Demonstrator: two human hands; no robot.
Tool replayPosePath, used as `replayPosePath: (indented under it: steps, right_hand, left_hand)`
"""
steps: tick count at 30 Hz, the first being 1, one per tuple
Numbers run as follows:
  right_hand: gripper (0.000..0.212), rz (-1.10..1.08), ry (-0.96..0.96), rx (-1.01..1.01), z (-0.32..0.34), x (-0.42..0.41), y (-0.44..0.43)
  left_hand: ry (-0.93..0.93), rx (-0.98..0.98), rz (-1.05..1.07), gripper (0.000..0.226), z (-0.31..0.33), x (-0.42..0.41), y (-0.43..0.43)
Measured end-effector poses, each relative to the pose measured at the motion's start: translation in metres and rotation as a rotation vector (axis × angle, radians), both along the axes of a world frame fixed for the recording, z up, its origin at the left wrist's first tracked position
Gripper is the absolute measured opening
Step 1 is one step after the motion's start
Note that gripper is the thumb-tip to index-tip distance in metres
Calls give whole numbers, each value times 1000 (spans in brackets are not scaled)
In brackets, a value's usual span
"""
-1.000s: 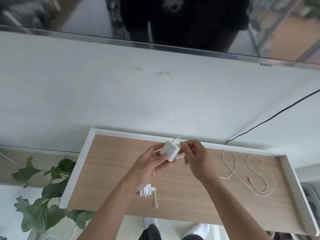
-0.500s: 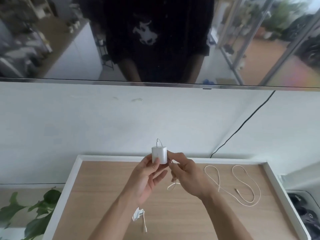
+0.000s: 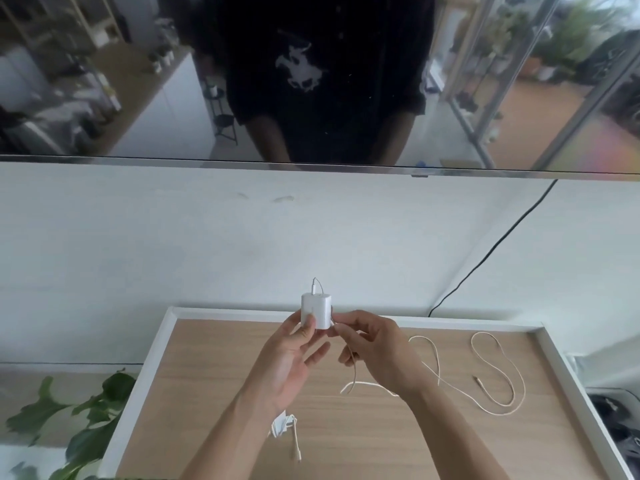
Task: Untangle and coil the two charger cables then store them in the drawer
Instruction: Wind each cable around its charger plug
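White wall (image 3: 173,254) is seen behind a wood-topped counter (image 3: 214,375) with a raised white rim.

Left hand (image 3: 287,362): the thumb (image 3: 309,323) is pressed on the front face of a white adapter (image 3: 316,310) and the other fingers are curled behind it. The adapter is held upright above the counter's far edge, clear of the surface.

Right hand (image 3: 377,355): the fingertips (image 3: 341,327) are pinched on a cream cable (image 3: 498,375) just beside the adapter's lower right corner. The remaining fingers are loosely curled.

Cable: it is plugged into the top of the adapter. Below the right hand it hangs to the counter, then is laid in open loops toward the right rim. Its free connector is seen lying inside the last loop.

A second charger (image 3: 284,426), white with a short bunched lead, is noted on the counter under the left forearm, near the front edge.

Surroundings: a black cord (image 3: 491,251) is run down the wall to the counter's back rim. A glossy dark panel (image 3: 104,98) is mounted above. Green leaves (image 3: 86,420) are seen left of the counter.
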State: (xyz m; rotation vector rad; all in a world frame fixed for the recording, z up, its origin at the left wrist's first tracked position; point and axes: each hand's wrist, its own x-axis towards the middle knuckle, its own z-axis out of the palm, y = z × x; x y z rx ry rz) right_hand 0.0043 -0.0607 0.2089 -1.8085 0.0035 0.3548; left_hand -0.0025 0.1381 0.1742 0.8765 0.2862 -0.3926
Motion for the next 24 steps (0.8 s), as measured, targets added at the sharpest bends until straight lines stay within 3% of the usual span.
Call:
replayPosePath:
  steps: [4, 7, 12, 14, 17, 19, 24]
  right_hand:
    - [15, 67, 45, 37, -4, -1, 2]
    - [14, 75, 90, 16, -8, -1, 6]
    - [26, 117, 78, -192, -5, -5, 2]
    - [24, 166, 74, -223, 3, -6, -6]
    - [23, 211, 17, -266, 17, -8, -19]
    - [24, 199, -34, -245, 29, -7, -25]
    - [18, 187, -168, -122, 56, 4, -28]
  left_hand:
    - [15, -18, 18, 66, -1, -5, 3]
    - [-8, -6, 60, 56, -2, -6, 2]
    - [-56, 88, 206, 35, 2, 1, 8]
    - [-99, 241, 237, 28, 3, 4, 18]
    - [-252, 750, 163, 24, 1, 6, 36]
    - [-351, 970, 85, 29, 2, 5, 42]
    - [-494, 979, -91, 48, 7, 2, 32]
